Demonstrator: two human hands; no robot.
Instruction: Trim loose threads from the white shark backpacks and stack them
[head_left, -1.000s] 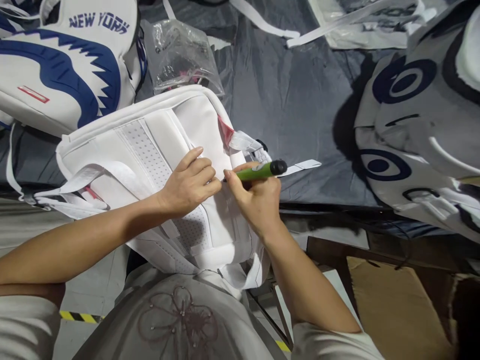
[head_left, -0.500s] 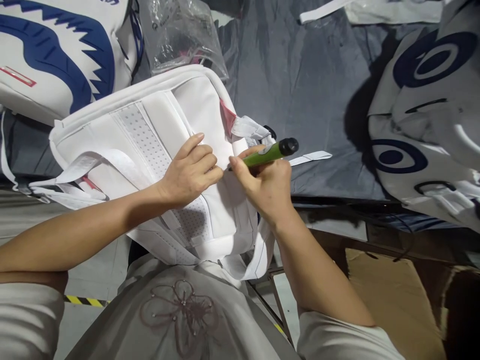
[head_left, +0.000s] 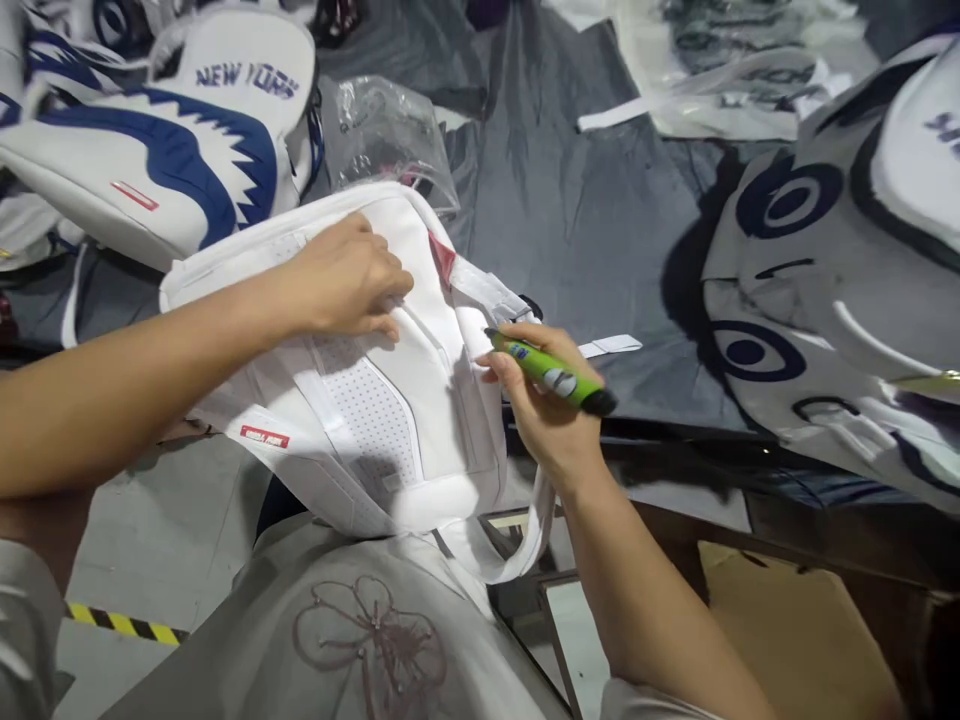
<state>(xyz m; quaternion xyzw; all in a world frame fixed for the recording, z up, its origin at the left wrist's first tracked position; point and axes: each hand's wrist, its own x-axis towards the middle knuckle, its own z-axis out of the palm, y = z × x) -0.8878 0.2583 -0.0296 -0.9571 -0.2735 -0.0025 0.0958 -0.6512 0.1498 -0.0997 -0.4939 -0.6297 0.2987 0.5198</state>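
A white backpack lies tilted across the table edge against my lap, its back panel and straps facing up. My left hand rests on the back panel with its fingers curled at a fold of the fabric; what lies under the fingertips is hidden. In my right hand is a green marker pen with a black end, its dark tip pointing up and left beside the bag's side edge. A red tab and a webbing strap show at that side. A red label sits on a shoulder strap.
Another white backpack with blue teeth lies at the upper left, near a clear plastic bag. On the right stands a backpack with blue eyes. Dark cloth covers the table. Cardboard is below right.
My left hand has moved up and left across the back panel. My right hand has shifted slightly right and down; the marker pen has turned, its tip now away from the panel's middle.
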